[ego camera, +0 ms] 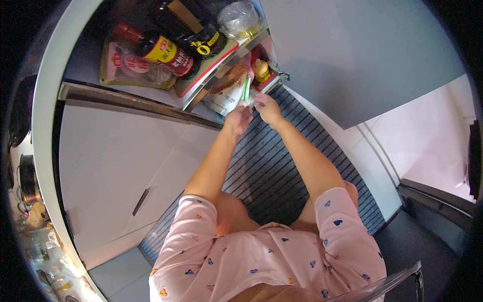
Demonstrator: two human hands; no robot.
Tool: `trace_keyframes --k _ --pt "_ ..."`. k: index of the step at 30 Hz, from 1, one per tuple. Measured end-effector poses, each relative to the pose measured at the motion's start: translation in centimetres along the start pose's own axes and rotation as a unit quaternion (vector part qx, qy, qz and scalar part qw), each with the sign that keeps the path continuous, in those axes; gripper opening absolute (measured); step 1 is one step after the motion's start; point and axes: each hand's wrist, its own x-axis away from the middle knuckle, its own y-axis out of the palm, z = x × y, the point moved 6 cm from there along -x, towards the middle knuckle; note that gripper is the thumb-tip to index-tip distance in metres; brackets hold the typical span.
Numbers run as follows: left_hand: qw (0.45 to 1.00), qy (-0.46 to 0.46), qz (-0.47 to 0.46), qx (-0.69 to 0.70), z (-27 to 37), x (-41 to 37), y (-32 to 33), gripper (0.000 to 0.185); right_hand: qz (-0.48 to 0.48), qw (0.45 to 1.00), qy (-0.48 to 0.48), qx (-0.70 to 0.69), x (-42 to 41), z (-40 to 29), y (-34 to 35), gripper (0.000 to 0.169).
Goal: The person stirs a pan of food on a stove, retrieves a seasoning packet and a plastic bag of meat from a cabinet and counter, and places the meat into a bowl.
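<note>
Both hands meet at the lower level of a shelf rack in an open cabinet. My right hand (pixel 268 108) has its fingers curled on a crumpled piece of clear plastic (pixel 249 99), perhaps a bag. Just left of it and slightly lower, my left hand (pixel 238 120) has bent fingers close to the same plastic; its grip is blurred. Behind the hands leans a white printed pouch (pixel 227 99) with a green strip (pixel 246 89) along its edge. A yellow-capped bottle (pixel 260 70) stands beyond my right hand.
On the upper shelf (pixel 215 75) are a dark sauce bottle (pixel 168 53), a black container (pixel 205 43) and a clear tub (pixel 239 19). A grey cabinet door (pixel 339 56) stands ajar at right. A striped mat (pixel 275 166) covers the floor. The counter edge (pixel 43 113) curves along the left.
</note>
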Motion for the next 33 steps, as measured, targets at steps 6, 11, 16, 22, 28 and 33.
trace_keyframes --k 6,11,16,22,28,33 --pt "0.948 0.001 -0.005 0.318 0.4 -3.8 -0.4 0.035 0.03 0.997 0.052 -0.054 0.2 1.8 2.0 0.042" --pt "0.915 0.025 -0.004 0.403 3.4 -5.1 -0.2 0.037 0.063 0.997 0.034 -0.042 -0.2 2.3 0.4 0.035" --pt "0.942 0.121 -0.068 0.305 9.2 -4.8 -4.4 0.062 0.042 0.996 0.063 -0.045 -0.9 4.3 0.1 0.042" --pt "0.975 0.165 0.02 0.151 10.3 -2.0 -3.8 0.07 0.05 0.993 0.102 -0.012 -1.6 7.1 0.4 0.043" --pt "0.971 0.224 0.072 0.03 10.5 -2.7 -6.6 0.083 0.031 0.996 0.088 0.003 -1.5 6.2 3.0 0.041" --pt "0.963 0.232 0.134 -0.035 10.4 -1.6 -6.3 0.087 0.04 0.999 0.027 0.007 -1.8 3.1 4.4 0.04"
